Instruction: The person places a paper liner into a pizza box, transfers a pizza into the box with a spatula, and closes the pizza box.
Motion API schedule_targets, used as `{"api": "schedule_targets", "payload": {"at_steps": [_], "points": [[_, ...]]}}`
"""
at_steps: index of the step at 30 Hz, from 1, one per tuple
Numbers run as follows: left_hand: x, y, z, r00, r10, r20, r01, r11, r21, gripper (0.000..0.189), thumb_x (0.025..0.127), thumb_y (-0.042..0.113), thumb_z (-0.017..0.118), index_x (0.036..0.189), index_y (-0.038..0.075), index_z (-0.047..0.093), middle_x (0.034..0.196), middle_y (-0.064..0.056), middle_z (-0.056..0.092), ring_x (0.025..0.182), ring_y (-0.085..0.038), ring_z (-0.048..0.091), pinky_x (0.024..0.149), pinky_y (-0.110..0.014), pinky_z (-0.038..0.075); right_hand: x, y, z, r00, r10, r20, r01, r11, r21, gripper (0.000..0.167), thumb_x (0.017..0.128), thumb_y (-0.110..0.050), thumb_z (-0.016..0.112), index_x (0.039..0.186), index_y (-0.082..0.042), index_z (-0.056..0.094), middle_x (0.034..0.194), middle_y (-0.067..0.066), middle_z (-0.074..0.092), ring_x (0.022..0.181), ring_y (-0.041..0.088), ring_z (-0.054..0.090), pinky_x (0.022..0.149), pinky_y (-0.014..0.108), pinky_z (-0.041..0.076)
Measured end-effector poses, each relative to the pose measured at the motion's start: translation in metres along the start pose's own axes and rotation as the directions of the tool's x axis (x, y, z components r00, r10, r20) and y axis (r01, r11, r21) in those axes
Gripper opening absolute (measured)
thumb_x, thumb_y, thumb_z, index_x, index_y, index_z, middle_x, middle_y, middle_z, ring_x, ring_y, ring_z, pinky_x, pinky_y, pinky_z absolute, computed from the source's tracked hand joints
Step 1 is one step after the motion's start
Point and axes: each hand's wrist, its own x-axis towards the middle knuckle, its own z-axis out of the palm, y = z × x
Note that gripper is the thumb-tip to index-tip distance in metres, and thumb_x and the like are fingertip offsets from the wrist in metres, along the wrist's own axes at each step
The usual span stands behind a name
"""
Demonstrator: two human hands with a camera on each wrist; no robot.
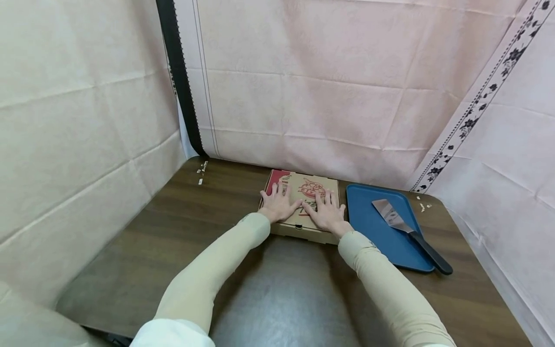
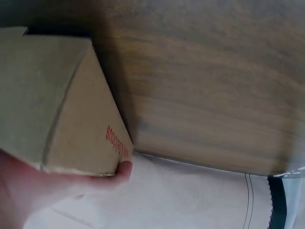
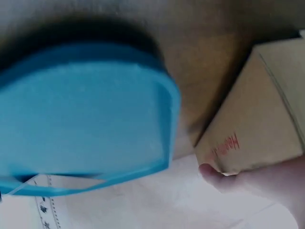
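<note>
A closed cardboard pizza box (image 1: 299, 182) with red print lies on the table near the back wall. Both hands rest on its lid, fingers spread and fairly straight. The left hand (image 1: 277, 206) lies over the left part, the right hand (image 1: 326, 213) over the right part. In the left wrist view, the left hand (image 2: 62, 188) shows at the lid's edge above the box's side (image 2: 88, 124). The right wrist view has the right hand (image 3: 267, 183) likewise along the opposite edge of the box (image 3: 262, 114). Neither hand grips anything.
Right of the box is a blue tray (image 1: 368, 236). A wide-bladed metal turner (image 1: 392, 217) with a black handle lies across it, handle end past the tray's rim. Light cloth (image 1: 325, 106) hangs around the brown wooden table (image 1: 173, 250). Small white scraps (image 1: 201, 171) lie near the back corners.
</note>
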Motion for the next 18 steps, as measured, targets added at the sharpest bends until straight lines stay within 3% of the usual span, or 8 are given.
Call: {"api": "schedule_targets", "payload": {"at_steps": [5,9,14,18], "points": [[0.001,-0.004,-0.007,1.0,0.015,0.018,-0.015,1.0,-0.005,0.071,0.098,0.062,0.028,0.155,0.021,0.021,0.162,-0.015,0.015,0.149,-0.036,0.015,0.107,-0.071,0.024,0.003,-0.004,-0.01,0.998,-0.05,-0.023,0.048,0.995,-0.092,0.077,0.096,-0.065,0.029,0.154,-0.014,0.027,0.159,0.025,0.017,0.147,0.045,0.012,0.108,0.077,0.007],[0.003,-0.011,-0.019,1.0,0.032,-0.001,-0.032,0.998,-0.05,0.065,0.1,0.058,0.027,0.153,0.02,0.028,0.161,-0.017,0.017,0.149,-0.039,0.015,0.108,-0.073,0.02,0.008,-0.013,-0.027,0.992,-0.114,-0.051,0.109,0.989,-0.098,0.072,0.098,-0.063,0.029,0.153,-0.017,0.031,0.158,0.023,0.022,0.146,0.045,0.016,0.108,0.077,0.006],[0.012,-0.02,-0.05,0.997,0.054,-0.064,-0.058,0.996,-0.064,0.068,0.1,0.06,0.019,0.155,0.02,0.024,0.162,-0.017,0.014,0.149,-0.038,0.012,0.109,-0.074,0.016,0.019,-0.023,-0.057,0.985,-0.158,-0.069,0.155,0.986,-0.055,0.076,0.096,-0.067,0.024,0.156,-0.021,0.018,0.161,0.021,0.011,0.149,0.042,0.009,0.111,0.074,0.007],[0.02,-0.028,-0.084,0.992,0.056,-0.109,-0.063,0.996,-0.063,0.071,0.099,0.063,0.013,0.156,0.021,0.016,0.163,-0.015,0.01,0.151,-0.036,0.009,0.111,-0.073,0.009,0.026,-0.023,-0.084,0.98,-0.157,-0.121,0.152,0.987,-0.046,0.08,0.094,-0.07,0.023,0.157,-0.021,0.014,0.161,0.021,0.014,0.149,0.042,0.01,0.113,0.072,0.006]]}}
